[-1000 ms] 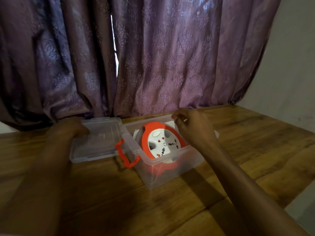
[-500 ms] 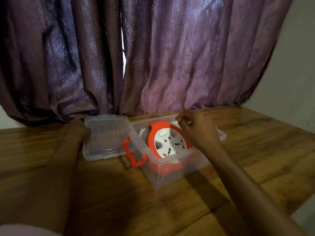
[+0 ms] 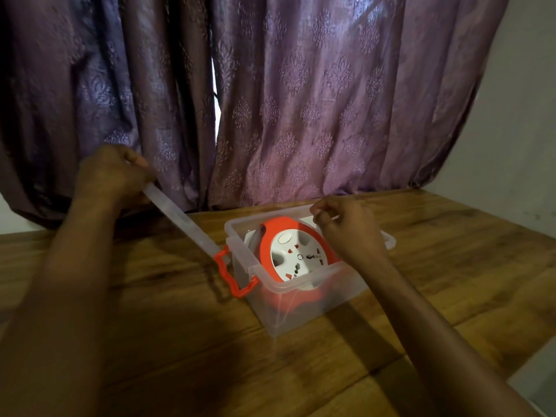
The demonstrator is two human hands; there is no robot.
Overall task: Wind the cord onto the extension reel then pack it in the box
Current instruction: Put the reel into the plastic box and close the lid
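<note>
The orange and white extension reel [image 3: 296,255] leans tilted inside the clear plastic box [image 3: 304,308] on the wooden table. An orange handle [image 3: 230,276] hangs at the box's left end. My left hand [image 3: 109,173] grips the far edge of the clear lid [image 3: 180,219], which is raised off the table and seen edge-on, slanting down to the box's left end. My right hand [image 3: 346,227] rests at the back rim of the box, over the top of the reel, fingers pinched together. The cord is not visible.
Purple patterned curtains [image 3: 301,100] hang right behind the table's far edge. A pale wall [image 3: 517,130] stands on the right. The table's right edge [image 3: 511,377] runs near the bottom right corner.
My left hand has lifted the lid from flat on the table up to a steep slant. My right hand has stayed at the box's back rim over the reel.
</note>
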